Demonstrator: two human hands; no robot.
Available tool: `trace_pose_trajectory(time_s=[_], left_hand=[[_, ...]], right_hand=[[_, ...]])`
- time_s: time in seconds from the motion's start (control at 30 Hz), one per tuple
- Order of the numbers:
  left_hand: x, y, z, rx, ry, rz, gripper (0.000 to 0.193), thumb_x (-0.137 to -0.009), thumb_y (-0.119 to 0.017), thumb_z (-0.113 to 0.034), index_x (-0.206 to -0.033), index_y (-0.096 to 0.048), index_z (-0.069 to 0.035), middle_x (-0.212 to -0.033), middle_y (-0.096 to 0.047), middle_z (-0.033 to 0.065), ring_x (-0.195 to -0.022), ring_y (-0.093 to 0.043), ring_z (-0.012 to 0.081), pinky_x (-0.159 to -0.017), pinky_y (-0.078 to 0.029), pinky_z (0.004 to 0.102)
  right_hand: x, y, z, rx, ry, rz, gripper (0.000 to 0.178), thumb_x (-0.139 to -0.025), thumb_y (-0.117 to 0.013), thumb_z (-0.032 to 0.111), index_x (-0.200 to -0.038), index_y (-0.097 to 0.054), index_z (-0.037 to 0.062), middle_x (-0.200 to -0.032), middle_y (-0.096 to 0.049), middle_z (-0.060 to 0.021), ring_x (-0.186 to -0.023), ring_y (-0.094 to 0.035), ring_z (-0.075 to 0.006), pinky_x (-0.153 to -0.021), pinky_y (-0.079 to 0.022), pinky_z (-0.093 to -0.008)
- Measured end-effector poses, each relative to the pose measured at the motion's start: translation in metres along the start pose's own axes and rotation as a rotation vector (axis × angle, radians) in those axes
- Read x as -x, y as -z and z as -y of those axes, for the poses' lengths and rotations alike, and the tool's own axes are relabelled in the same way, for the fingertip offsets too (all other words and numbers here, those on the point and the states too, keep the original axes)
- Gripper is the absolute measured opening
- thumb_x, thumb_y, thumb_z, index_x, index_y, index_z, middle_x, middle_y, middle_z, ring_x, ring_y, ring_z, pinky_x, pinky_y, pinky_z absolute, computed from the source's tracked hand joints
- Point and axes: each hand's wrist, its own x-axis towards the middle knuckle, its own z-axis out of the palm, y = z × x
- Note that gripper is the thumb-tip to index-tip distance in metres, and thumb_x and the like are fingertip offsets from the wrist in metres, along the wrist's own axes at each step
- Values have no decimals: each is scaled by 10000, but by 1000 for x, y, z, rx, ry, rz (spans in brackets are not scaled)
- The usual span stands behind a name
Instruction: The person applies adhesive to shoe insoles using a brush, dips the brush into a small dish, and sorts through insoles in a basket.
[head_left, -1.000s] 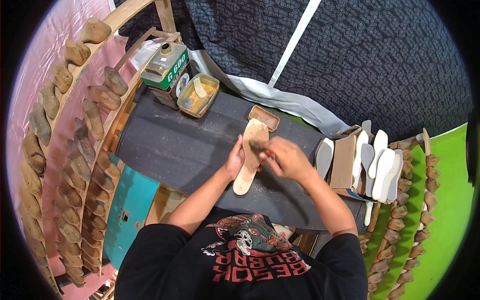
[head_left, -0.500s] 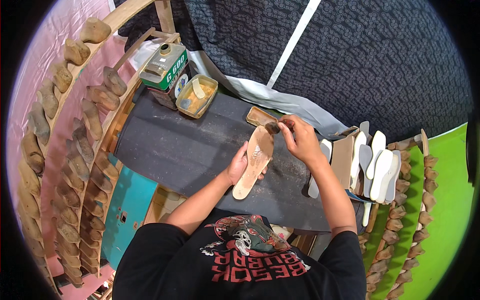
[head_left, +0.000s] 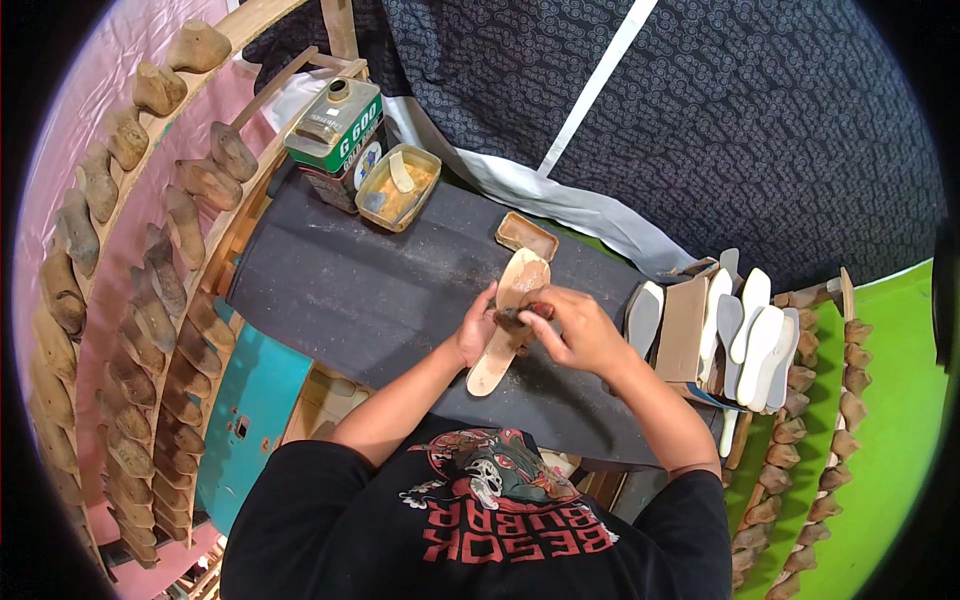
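Note:
A beige insole (head_left: 491, 367) is tilted above the dark table, its wide end away from me and wet-looking with glue. My left hand (head_left: 474, 327) grips it around the middle from the left edge, with fingers underneath. Closed around a dark-bristled brush (head_left: 511, 318), my right hand (head_left: 577, 328) presses the bristles on or just over the insole's middle. Part of the brush handle is hidden by my fingers. Just beyond the insole lies a small rectangular tray (head_left: 527, 236) with a pale brown film inside.
On the far left of the table (head_left: 330, 270) stand a metal can (head_left: 336, 140) and a tub (head_left: 398, 190) of yellowish residue. A cardboard box (head_left: 683, 325) of white and grey insoles (head_left: 762, 345) is at right. Wooden shoe lasts (head_left: 150, 265) line racks on both sides.
My right hand has brought the brush from the insole's far tip, near the small tray, back toward me to its middle. My left hand still holds the insole.

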Motion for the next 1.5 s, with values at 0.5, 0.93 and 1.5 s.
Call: trace_pose_trajectory(time_s=[0.5,0.93,1.5], left_hand=[[-5,19,11,19,43,216,787,-998,-292,-725,-1380,-589,-103,-1155,-670,93,-936,-639,266,-795,-560,444],[-2,25,9,13,-6,187,755,-994,-347,-723,-1397,-579,-128,-1189,-676,91,-985,-675,273,-821,-570,475],[5,4,0,33,-52,10,819,-972,-303,-772,-1404,-562,-126,-1089,-687,113,-890,-673,270,-754,-570,434]], right_hand=[[-20,14,-16,128,47,-123,136,-925,-694,71,-1022,-627,3,-804,-611,-143,-715,-631,-325,-683,-522,-401],[-20,9,-7,-61,-61,33,184,-967,-645,163,-995,-677,-15,-909,-708,-212,-801,-701,-394,-729,-565,-436],[-4,0,-7,-39,6,114,150,-945,-685,154,-964,-651,9,-858,-688,-171,-770,-687,-372,-713,-554,-441]])
